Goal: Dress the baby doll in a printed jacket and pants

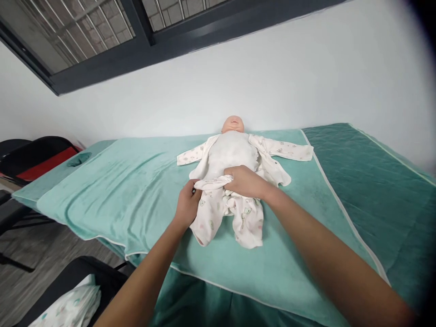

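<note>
A baby doll [233, 123] lies on its back, its head toward the wall. It wears an open white printed baby jacket [291, 150] with the sleeves spread out, over a pale torso [231, 152]. White printed baby pants [248, 222] cover its legs. My left hand [188, 204] is closed on the waistband at the left hip. Across the doll's middle, my right hand [245, 181] grips the bunched waistband near its centre, the fingertips partly hidden in the cloth. The waistband is stretched between both hands.
A green blanket [136, 181] covers the bed, with a darker green cover [374, 181] at the right. Behind it are a white wall [306, 68] and a barred window [85, 32]. Printed cloth [73, 304] lies on a black chair [88, 270] at the lower left.
</note>
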Action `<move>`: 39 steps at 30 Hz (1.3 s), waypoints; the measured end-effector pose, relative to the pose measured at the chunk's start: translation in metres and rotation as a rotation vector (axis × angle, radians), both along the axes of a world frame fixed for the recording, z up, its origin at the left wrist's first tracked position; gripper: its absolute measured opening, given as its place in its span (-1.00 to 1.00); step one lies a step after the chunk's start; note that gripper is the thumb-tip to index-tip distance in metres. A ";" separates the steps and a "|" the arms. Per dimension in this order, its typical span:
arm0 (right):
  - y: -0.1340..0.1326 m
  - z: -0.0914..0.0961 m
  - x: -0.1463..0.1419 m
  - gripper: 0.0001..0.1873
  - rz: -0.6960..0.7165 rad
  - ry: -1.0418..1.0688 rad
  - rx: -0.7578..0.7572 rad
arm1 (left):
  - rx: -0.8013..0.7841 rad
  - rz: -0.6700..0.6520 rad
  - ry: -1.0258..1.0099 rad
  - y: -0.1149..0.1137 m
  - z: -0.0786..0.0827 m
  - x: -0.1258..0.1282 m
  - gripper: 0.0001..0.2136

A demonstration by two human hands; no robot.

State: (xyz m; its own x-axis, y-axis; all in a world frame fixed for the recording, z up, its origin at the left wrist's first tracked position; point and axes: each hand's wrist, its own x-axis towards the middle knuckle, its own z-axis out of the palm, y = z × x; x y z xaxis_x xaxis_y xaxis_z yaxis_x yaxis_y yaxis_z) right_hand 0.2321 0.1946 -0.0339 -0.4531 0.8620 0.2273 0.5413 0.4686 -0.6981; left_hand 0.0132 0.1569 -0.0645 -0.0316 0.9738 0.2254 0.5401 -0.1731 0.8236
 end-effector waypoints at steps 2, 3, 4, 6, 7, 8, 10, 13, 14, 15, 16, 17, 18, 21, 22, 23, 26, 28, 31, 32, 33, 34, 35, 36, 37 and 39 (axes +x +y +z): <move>0.002 -0.003 -0.001 -0.86 -0.059 0.031 0.023 | 0.032 -0.014 0.044 0.009 0.005 0.003 -0.82; 0.002 -0.004 -0.002 -0.86 -0.093 0.048 0.029 | 0.054 -0.015 0.074 0.013 0.007 0.004 -0.82; 0.003 -0.005 -0.003 -0.86 -0.135 0.067 0.032 | 0.076 -0.014 0.105 0.015 0.008 0.006 -0.83; 0.003 -0.007 -0.006 -0.86 -0.233 0.112 0.037 | 0.103 -0.008 0.138 0.018 0.007 0.009 -0.82; 0.002 -0.008 -0.007 -0.86 -0.276 0.130 0.044 | 0.108 -0.006 0.135 0.018 0.005 0.010 -0.81; 0.002 -0.009 -0.008 -0.85 -0.306 0.140 0.052 | 0.108 -0.004 0.125 0.018 0.002 0.011 -0.80; 0.000 -0.009 -0.010 -0.84 -0.328 0.148 0.066 | 0.112 0.002 0.108 0.018 -0.005 0.010 -0.78; -0.001 -0.009 -0.011 -0.84 -0.312 0.164 0.040 | 0.137 -0.007 0.132 0.020 -0.014 0.006 -0.77; -0.001 -0.009 -0.011 -0.84 -0.299 0.178 0.016 | 0.143 -0.018 0.145 0.022 -0.016 0.005 -0.78; -0.001 -0.009 -0.010 -0.86 -0.277 0.192 -0.020 | 0.150 -0.028 0.157 0.024 -0.016 0.005 -0.79; -0.002 -0.008 -0.009 -0.88 -0.248 0.202 -0.064 | 0.161 -0.034 0.170 0.027 -0.016 0.005 -0.80; -0.002 -0.007 -0.007 -0.92 -0.218 0.207 -0.108 | 0.177 -0.035 0.179 0.030 -0.016 0.005 -0.81; -0.003 -0.005 -0.005 -0.94 -0.190 0.205 -0.143 | 0.199 -0.032 0.184 0.033 -0.015 0.007 -0.82; -0.007 0.002 0.001 -0.62 -0.094 0.164 -0.180 | 0.273 -0.023 0.186 0.039 -0.012 0.014 -0.79; -0.009 0.005 0.003 -0.54 -0.046 0.144 -0.182 | 0.287 -0.025 0.190 0.040 -0.012 0.016 -0.76; -0.010 0.006 0.004 -0.50 0.007 0.123 -0.186 | 0.295 -0.029 0.194 0.039 -0.012 0.017 -0.74; -0.010 0.008 0.005 -0.63 0.102 0.090 -0.186 | 0.300 -0.043 0.204 0.034 -0.013 0.019 -0.71; -0.008 0.006 0.004 -0.76 0.082 0.115 -0.155 | 0.305 -0.044 0.209 0.032 -0.014 0.018 -0.71; -0.005 0.000 0.000 -0.83 -0.013 0.179 -0.100 | 0.330 -0.038 0.221 0.034 -0.015 0.017 -0.77; -0.005 -0.001 -0.002 -0.83 -0.052 0.194 -0.090 | 0.339 -0.039 0.222 0.035 -0.015 0.017 -0.78; -0.004 -0.003 -0.002 -0.83 -0.088 0.211 -0.089 | 0.347 -0.041 0.220 0.036 -0.015 0.017 -0.77; -0.004 -0.003 -0.002 -0.84 -0.109 0.231 -0.104 | 0.349 -0.042 0.213 0.037 -0.016 0.017 -0.76; -0.004 -0.003 -0.002 -0.84 -0.109 0.256 -0.136 | 0.345 -0.043 0.201 0.037 -0.016 0.016 -0.76; -0.004 -0.002 0.000 -0.84 -0.089 0.287 -0.177 | 0.336 -0.044 0.183 0.038 -0.016 0.016 -0.75; -0.003 -0.001 0.002 -0.81 -0.056 0.323 -0.212 | 0.326 -0.045 0.157 0.038 -0.016 0.015 -0.75; -0.002 0.001 0.009 -0.74 0.017 0.392 -0.240 | 0.296 -0.048 0.078 0.039 -0.017 0.012 -0.75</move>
State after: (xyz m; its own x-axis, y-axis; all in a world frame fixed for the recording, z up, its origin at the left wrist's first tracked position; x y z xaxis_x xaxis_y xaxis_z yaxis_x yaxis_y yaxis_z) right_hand 0.2414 0.1931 -0.0325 -0.3870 0.9045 0.1790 0.2085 0.2749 -0.9386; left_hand 0.0256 0.1960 -0.0811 0.0418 0.8654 0.4994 0.5852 -0.4263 0.6898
